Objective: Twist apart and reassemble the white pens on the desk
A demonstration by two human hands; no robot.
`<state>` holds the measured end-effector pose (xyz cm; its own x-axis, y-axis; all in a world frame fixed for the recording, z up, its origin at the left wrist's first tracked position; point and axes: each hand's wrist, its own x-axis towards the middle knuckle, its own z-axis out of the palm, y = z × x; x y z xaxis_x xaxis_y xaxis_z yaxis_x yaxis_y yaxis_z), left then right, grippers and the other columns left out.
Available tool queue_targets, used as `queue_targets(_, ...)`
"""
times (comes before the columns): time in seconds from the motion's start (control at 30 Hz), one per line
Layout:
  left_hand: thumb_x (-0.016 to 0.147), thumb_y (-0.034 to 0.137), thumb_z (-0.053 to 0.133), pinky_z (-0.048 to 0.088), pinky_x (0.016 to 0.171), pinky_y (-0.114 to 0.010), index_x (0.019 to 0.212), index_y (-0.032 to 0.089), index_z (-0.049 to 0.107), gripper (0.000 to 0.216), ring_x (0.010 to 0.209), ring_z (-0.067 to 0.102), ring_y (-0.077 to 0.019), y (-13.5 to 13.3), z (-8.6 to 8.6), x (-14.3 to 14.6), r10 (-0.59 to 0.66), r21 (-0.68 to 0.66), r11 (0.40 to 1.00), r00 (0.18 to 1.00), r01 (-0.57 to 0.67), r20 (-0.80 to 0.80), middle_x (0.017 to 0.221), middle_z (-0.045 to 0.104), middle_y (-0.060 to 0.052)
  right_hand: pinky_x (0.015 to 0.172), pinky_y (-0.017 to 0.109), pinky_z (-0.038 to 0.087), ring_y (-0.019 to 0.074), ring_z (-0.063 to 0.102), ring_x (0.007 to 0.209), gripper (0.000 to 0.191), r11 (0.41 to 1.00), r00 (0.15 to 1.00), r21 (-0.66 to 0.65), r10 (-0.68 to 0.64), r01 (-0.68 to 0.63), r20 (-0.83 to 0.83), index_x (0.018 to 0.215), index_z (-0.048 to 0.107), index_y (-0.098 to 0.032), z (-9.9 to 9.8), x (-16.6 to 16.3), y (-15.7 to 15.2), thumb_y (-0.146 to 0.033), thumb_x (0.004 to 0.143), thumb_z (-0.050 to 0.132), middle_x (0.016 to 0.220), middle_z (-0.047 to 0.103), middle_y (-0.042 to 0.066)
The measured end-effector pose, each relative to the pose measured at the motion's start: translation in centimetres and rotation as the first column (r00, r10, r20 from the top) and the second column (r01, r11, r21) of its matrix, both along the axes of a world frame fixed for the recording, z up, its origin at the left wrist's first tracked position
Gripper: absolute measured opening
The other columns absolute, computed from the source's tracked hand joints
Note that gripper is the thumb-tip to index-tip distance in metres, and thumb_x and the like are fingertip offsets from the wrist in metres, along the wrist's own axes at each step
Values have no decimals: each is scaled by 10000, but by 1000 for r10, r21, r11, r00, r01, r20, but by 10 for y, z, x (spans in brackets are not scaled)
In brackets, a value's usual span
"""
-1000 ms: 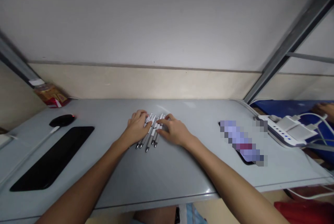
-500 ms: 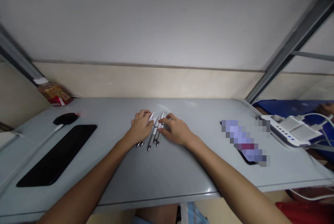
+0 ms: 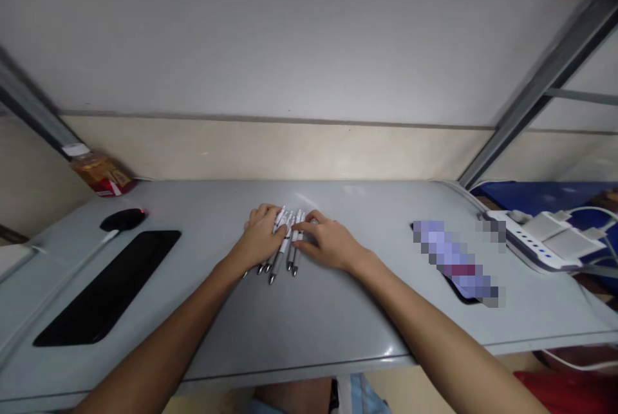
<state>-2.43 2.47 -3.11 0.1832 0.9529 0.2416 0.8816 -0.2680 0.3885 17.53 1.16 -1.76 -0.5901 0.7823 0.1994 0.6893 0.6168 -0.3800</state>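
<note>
With left hand (image 3: 261, 237) curled over the left side of the pens (image 3: 277, 263), cannot tell how firmly, and with right hand (image 3: 332, 241) at their right side, thumb and forefinger parted, hems in the loose bundle at the centre of the frame. Covers more with the left. Lie fanned lengthwise, mostly slanting from upper right to lower left, pointing silver tips toward the bottom edge.
</note>
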Motion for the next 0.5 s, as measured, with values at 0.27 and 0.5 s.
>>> queue_targets(0.27,856,318,442,399,975,-459,1023,150,537,255,1083,467,-276,-1,0,-3,-16,33,999,999,18,-46,1091,530,-122,729,326,459,176,605,802,396,1000,1000,27,4,-5,16,1262,565,-292,1,-2,-6,-467,911,506,1136,541,90)
queue_targets(0.5,858,317,436,432,944,-433,952,163,514,197,1052,501,-263,-5,2,-5,11,26,1000,1000,-11,10,1042,524,-107,769,323,451,207,610,910,424,997,998,18,70,-70,-4,1261,540,-254,4,-6,-12,-483,905,509,1136,557,89)
